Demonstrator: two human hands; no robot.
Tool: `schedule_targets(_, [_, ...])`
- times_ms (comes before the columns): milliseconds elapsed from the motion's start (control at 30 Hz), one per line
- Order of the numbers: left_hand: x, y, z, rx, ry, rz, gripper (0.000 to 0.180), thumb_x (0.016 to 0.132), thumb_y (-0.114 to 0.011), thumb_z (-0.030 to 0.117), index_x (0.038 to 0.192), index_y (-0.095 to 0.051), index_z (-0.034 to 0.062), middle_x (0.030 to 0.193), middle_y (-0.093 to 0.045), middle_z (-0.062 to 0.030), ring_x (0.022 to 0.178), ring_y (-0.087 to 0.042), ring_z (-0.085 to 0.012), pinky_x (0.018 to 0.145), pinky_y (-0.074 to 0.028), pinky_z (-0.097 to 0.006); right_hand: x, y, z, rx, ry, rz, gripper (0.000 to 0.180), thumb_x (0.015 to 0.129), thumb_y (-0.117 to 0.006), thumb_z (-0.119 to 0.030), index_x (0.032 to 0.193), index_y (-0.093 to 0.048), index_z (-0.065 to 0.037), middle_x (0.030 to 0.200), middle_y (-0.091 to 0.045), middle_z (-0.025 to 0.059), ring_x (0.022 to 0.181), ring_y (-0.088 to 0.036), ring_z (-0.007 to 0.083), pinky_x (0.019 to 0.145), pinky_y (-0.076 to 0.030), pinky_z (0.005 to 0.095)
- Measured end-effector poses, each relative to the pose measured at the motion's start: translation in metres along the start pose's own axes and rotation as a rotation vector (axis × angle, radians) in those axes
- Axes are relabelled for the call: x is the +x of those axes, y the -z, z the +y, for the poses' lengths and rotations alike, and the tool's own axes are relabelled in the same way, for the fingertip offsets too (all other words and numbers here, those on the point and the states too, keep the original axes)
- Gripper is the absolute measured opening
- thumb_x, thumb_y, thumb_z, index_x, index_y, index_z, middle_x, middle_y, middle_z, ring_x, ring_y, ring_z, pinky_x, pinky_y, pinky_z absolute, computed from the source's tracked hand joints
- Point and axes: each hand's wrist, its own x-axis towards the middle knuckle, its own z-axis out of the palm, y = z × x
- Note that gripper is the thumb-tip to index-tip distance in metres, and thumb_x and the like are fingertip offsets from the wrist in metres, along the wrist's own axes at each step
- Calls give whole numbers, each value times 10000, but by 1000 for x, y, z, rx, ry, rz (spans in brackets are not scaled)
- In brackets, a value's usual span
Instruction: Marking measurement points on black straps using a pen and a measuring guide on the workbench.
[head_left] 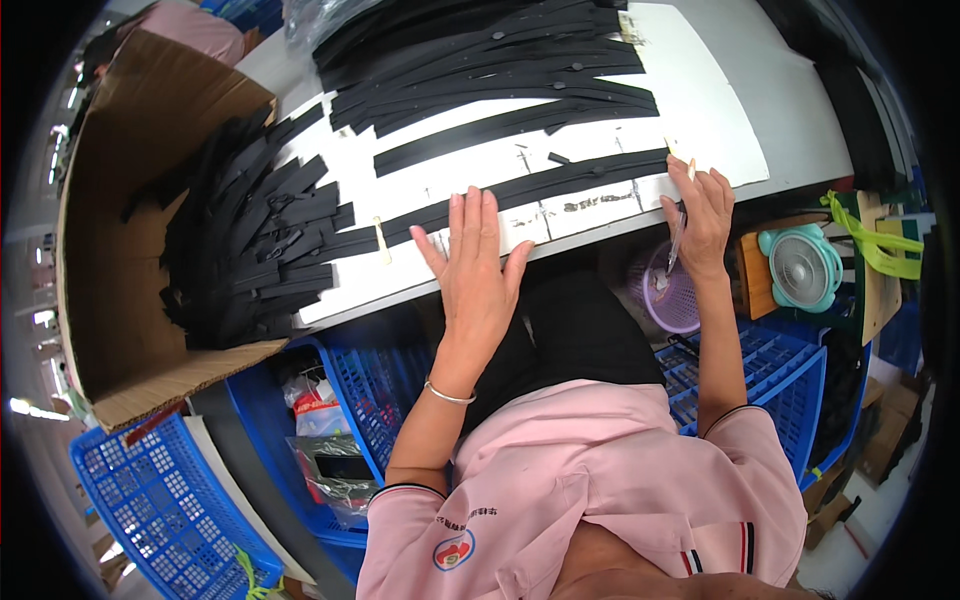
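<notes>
Pressing my flat, open left hand [476,262] on one long black strip [560,185] at the table [720,130] edge; my right hand [700,222] grips a pen [677,240]. Many strips [250,240] wait in the box [110,250].

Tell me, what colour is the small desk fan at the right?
The small fan is mint green, clearest in the head view.

A long strap [520,192] lies across the worktable [720,120] near its front edge, at frame centre. The left hand [475,265] lies flat on the table's edge, fingers on the strap; the right hand [700,220] rests at the strap's right end, holding a pen [678,240]. Behind, in the upper centre, more straps [480,70] lie stacked. A cardboard box [110,250] of straps sits at left. Crates [170,510] stand at lower left below the table, a small fan [800,268] at right.
</notes>
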Motion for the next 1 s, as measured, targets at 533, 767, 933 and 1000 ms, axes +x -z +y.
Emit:
schedule_targets(533, [-30, 14, -47, 35, 172, 196, 807, 841, -808, 502, 1455, -565, 39, 1518, -537, -120, 1501, -374, -334, 1194, -68, -698, 52, -4, -80, 366, -197, 3, 239, 985, -674, -121, 1215, -705, -63, 1089, -748, 70, 1037, -653, 238, 1047, -441, 396])
schedule_targets(767, [-29, 12, -48, 6, 181, 222, 787, 830, -812, 492, 1431, -584, 37, 1499, -556, -114, 1465, -421, -328, 1182, -132, -681, 108, -28, -184, 1239, -502, -291, 190, 1027, -640, -147, 1081, -749, -1, 969, -765, 54, 791, -652, 93, 723, -524, 238])
schedule_targets(933, [-28, 12, -46, 3, 164, 251, 777, 821, -809, 483, 1413, -589, 29, 1485, -561, -117, 1448, -442, -335, 1172, -157, -670, 104, -69, -199, 1197, -482, -367, 208, 1025, -656, -165, 1055, -750, 19, 970, -764, 42, 760, -647, 72, 664, -514, 211])
schedule_targets(1000, [-29, 11, -46, -3, 168, 257, 782, 818, -809, 483, 1412, -587, 27, 1486, -559, -117, 1449, -441, -339, 1173, -158, -668, 103, -70, -200, 1126, -444, -367, 213, 1027, -653, -165, 1036, -753, 24, 975, -766, 36, 768, -652, 75, 671, -519, 214])
